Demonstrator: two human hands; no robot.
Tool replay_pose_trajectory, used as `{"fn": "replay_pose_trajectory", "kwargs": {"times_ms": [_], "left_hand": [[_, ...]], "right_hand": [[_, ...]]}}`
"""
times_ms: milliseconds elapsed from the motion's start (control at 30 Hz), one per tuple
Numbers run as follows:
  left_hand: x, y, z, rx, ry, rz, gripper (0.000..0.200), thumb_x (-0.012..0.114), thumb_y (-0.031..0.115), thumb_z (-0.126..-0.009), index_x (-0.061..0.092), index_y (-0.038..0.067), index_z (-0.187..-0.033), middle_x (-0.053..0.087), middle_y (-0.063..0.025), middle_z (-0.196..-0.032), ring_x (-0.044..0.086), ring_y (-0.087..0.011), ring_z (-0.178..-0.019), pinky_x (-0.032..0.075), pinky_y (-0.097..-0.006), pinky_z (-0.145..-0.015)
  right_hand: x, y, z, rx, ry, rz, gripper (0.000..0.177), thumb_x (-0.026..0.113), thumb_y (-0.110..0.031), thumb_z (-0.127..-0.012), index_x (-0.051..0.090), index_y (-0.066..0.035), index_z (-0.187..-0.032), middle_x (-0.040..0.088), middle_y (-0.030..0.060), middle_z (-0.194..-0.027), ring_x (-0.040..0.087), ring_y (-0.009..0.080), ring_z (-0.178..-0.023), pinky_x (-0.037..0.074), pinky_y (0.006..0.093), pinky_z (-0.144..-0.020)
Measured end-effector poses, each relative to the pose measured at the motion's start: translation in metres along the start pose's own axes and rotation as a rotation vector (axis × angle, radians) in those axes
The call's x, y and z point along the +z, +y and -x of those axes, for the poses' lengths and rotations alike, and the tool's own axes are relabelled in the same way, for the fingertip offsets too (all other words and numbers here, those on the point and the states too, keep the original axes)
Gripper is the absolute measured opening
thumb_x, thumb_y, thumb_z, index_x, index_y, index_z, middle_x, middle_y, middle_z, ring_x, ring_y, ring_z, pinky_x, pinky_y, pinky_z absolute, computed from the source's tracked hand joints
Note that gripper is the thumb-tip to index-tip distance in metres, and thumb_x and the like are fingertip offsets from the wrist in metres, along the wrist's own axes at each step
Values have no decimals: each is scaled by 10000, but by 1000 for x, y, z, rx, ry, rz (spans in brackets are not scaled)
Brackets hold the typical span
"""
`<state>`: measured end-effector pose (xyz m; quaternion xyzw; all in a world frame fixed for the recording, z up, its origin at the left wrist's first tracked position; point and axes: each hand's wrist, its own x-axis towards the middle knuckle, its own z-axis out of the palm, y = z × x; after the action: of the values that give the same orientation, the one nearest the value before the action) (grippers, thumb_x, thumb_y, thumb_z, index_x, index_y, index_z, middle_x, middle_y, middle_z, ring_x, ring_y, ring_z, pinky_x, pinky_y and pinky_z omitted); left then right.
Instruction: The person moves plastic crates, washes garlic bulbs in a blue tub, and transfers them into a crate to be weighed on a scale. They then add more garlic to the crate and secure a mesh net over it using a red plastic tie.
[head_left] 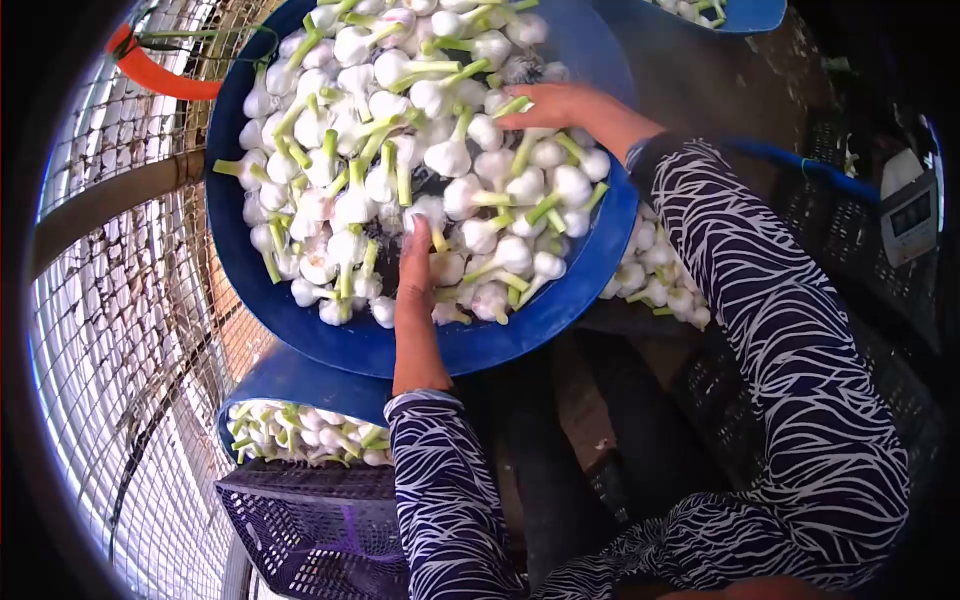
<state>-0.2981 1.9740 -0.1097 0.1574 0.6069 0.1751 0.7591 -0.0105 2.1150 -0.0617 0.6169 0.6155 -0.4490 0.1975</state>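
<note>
A wide blue basin (480,352) is heaped with white garlic bulbs (355,205) on short green stems. My left hand (416,280) reaches in over the near rim, seen edge-on. Its thumb presses against a garlic bulb (430,212), and the other fingers are mostly hidden. From the right side, my right hand (555,107) lies over the bulbs with its fingers stretched to the left. A cut green stem (512,106) shows at its fingertips, and some of those fingers are hidden among the garlic.
Below the basin, a tilted blue container (300,375) holds more garlic, above a dark purple crate (320,520). More bulbs (660,270) lie under the basin's right side. Wire mesh (110,330) and an orange handle (165,75) are at left. A digital-display device (910,215) stands right.
</note>
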Motion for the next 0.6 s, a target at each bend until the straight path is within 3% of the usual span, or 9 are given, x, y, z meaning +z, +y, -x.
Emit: {"fn": "replay_pose_trajectory", "kwargs": {"times_ms": [100,133,233,333,367,400,500,533,600], "left_hand": [[33,21,24,-221,-110,256,816,481,657,-774,303,112,-1355,380,-118,-1337,404,-308,-1190,330,-536,-941],[31,19,23,-219,-127,267,800,484,644,-781,306,112,-1352,390,-117,-1331,409,-311,-1188,330,-539,-942],[23,-6,12,-140,-181,242,712,495,571,-818,330,113,-1338,434,-112,-1298,435,-330,-1166,331,-549,-942],[34,7,35,-55,-115,476,669,515,541,-812,380,100,-1297,479,-109,-1247,461,-307,-1142,341,-543,-939],[25,12,30,-152,-177,718,655,469,540,-816,384,100,-1293,475,-116,-1248,457,-319,-1144,336,-556,-937],[16,16,25,-266,-219,953,644,422,539,-819,389,100,-1288,472,-122,-1249,452,-330,-1146,330,-568,-934],[43,23,43,-47,-91,745,664,321,560,-805,382,120,-1298,428,-124,-1293,409,-385,-1173,300,-662,-880],[51,33,59,-68,-3,655,680,284,573,-795,376,134,-1305,399,-122,-1320,386,-407,-1187,285,-706,-845],[49,31,69,-25,38,659,687,292,587,-788,370,146,-1309,385,-119,-1330,377,-411,-1192,288,-715,-827]], "right_hand": [[27,-5,-9,-19,-143,-245,848,493,-704,-714,322,-187,-1364,363,143,-1364,344,305,-1254,288,401,-1018],[28,-11,-6,-25,-183,-287,850,495,-701,-715,315,-188,-1368,355,138,-1370,343,297,-1256,287,397,-1018],[45,-14,-5,139,-265,-618,885,616,-636,-667,289,-224,-1378,264,109,-1417,304,317,-1268,333,539,-953],[57,-37,19,212,-377,-856,913,662,-607,-629,295,-230,-1375,273,105,-1412,324,337,-1250,391,548,-898],[75,-37,12,230,-341,-822,889,667,-579,-631,313,-233,-1370,285,112,-1406,335,339,-1243,402,551,-885],[76,-49,22,211,-320,-811,886,666,-555,-642,329,-169,-1365,333,111,-1383,348,307,-1240,400,461,-927],[117,-53,1,24,-139,-867,893,687,-503,-648,371,-4,-1318,435,166,-1298,415,237,-1191,365,264,-931],[129,-59,-2,-35,-175,-1065,785,719,-444,-639,480,4,-1238,543,164,-1167,503,189,-1077,388,262,-890],[149,-71,3,81,111,-943,693,716,-496,-600,597,-53,-1118,633,128,-1003,591,197,-911,445,276,-810]]}}
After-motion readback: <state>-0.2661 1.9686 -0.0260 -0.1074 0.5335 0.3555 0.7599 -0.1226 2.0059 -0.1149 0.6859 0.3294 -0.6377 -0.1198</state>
